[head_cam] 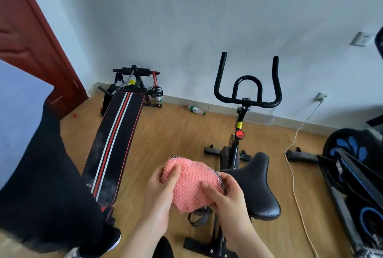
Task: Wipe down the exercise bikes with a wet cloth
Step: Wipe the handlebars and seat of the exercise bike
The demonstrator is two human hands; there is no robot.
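**Head camera: cloth (190,183) bunched in both hands, saddle (257,185) just to my right**

Closest to me, my left hand (159,193) and right hand (226,197) hold the pink cloth between them. The left thumb pinches its near-left fold and the right fingers curl round its chequered edge. The cloth is gathered into a pad and touches no part of a bike yet. I cannot tell from here whether it is wet.

The black saddle sits just beside and slightly beyond my right hand, so that hand is the nearer one for the first wipe. Its broad end is towards me and its nose points away, so its long axis runs from me towards the handlebars (247,96). I judge a stroke should follow that line, front to back.

Left of the hands lies a striped sit-up board (116,144). A second bike (348,154), black and blue, stands well to the right with a pale cable (294,185) on the floor between the two. Farther off, a plastic bottle (195,110) lies near the wall.
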